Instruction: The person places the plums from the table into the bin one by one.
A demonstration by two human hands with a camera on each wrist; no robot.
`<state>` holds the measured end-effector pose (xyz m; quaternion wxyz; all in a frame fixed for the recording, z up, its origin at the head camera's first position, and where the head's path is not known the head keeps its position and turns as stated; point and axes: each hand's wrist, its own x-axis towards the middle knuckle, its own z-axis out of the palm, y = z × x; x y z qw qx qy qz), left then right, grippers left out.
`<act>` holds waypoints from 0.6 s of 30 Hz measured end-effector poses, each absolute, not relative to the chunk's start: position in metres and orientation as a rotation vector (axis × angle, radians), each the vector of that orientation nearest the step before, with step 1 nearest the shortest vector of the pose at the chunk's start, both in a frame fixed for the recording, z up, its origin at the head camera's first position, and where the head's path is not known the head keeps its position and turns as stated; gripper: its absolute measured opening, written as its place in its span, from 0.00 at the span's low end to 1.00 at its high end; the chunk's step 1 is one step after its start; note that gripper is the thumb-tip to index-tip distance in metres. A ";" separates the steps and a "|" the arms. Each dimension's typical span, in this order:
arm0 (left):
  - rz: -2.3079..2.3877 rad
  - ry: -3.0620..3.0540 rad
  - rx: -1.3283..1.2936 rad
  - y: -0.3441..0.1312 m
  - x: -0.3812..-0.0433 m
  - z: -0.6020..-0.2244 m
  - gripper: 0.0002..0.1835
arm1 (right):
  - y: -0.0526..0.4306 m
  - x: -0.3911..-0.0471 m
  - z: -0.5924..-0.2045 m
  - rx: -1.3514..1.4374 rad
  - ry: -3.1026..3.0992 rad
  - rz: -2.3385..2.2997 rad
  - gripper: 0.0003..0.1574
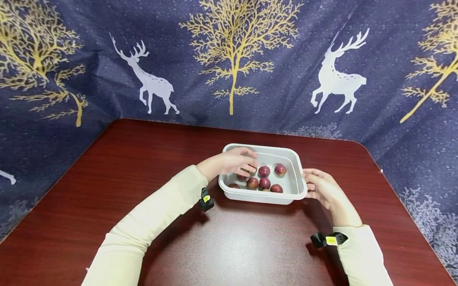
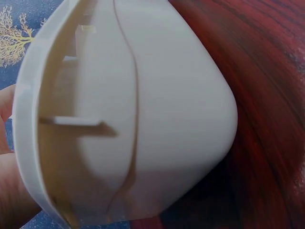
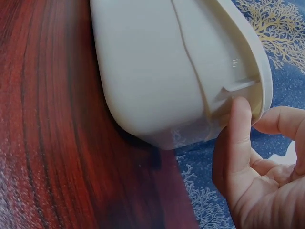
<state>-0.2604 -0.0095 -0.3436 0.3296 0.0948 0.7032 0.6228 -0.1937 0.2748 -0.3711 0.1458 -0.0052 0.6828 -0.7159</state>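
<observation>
A white plastic basin (image 1: 261,196) stands on the table with several red-purple plums (image 1: 264,183) inside. My left hand (image 1: 236,161) reaches over the basin's left side, its fingers and thumb around a greenish-red plum (image 1: 252,170) and partly covering it. In the left wrist view, the basin's outer wall (image 2: 181,105) hides most of that hand. My right hand (image 1: 323,188) grips the basin's right rim. The right wrist view has its thumb (image 3: 240,119) against the wall under the rim and a finger at the rim's edge.
The basin rests toward the far side of a dark red wooden table (image 1: 161,159). Behind the table hangs a blue cloth (image 1: 200,71) printed with deer and golden trees. Each wrist wears a small black camera, the left one (image 1: 206,200) close in front of the basin.
</observation>
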 end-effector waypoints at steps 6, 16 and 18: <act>1.649 1.825 0.314 -0.019 -0.260 -0.341 0.23 | 0.272 -0.193 -0.372 -0.043 1.976 -2.078 0.12; 1.714 1.849 0.340 -0.032 -0.254 -0.336 0.24 | 0.266 -0.191 -0.371 -0.044 2.026 -2.062 0.09; 1.698 1.915 0.375 -0.035 -0.252 -0.336 0.24 | 0.264 -0.191 -0.370 -0.026 2.058 -2.044 0.08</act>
